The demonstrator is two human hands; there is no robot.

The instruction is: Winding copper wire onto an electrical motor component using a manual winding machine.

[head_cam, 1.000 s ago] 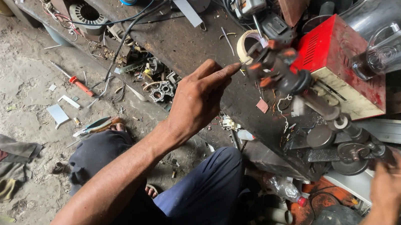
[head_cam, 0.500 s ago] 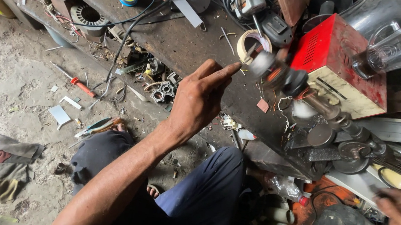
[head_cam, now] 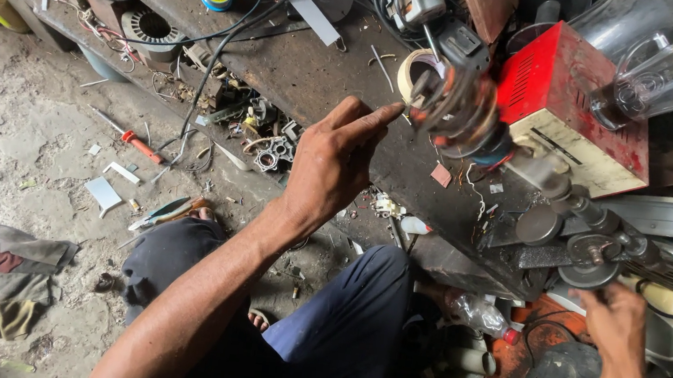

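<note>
left hand (head_cam: 331, 163): fingers extended, forefinger tip against blurred wound rotor (head_cam: 457, 110) near workbench (head_cam: 307, 76) front edge | right hand (head_cam: 616, 326): grip unclear, just below winder crank wheel (head_cam: 590, 260) at bench's right end | red box (head_cam: 570, 106) behind rotor

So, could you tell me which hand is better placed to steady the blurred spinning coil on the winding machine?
Left. The left hand is raised with its forefinger almost at the spinning coil, whereas the right hand sits lower, beside the machine's crank wheel, well away from the coil.
</note>
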